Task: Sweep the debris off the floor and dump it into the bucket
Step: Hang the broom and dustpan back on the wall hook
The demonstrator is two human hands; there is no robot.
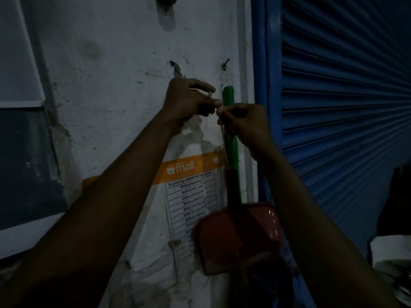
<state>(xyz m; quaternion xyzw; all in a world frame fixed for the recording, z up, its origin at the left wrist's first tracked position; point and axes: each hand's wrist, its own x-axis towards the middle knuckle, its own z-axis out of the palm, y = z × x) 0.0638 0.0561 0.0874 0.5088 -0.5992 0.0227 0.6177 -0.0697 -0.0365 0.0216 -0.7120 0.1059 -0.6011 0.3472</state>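
At the centre of the frame, both your hands are raised against the wall (111,74), close together and nearly touching at the fingertips. Your left hand (189,100) has its fingers curled, with thumb and forefinger pinching a pale bit (209,95); the light is too dim to tell what it is. Your right hand (243,124) sits just right of and below it, fingers bunched and pinching a thin string (222,131) right beside the broom handle (232,152).

That green, ribbed handle hangs upright against the wall, its top just below a nail (225,63) above centre, and a thin loop (224,76) runs from the nail to it. Your right hand covers the handle's middle. The broom's head is hidden.

Lower down, right of centre, the red dustpan (235,238) hangs in front of the handle, its dark grip pointing up and its glossy pan facing you.

Behind both, a printed sheet (191,196) with an orange band reading "mall" and a table of codes is fixed to the wall; the dustpan covers its lower right corner. A second nail (173,64) sticks out above your left hand. A blue roller shutter (344,96) fills the right side of the frame. A dark panel (22,163) lies at the left edge.
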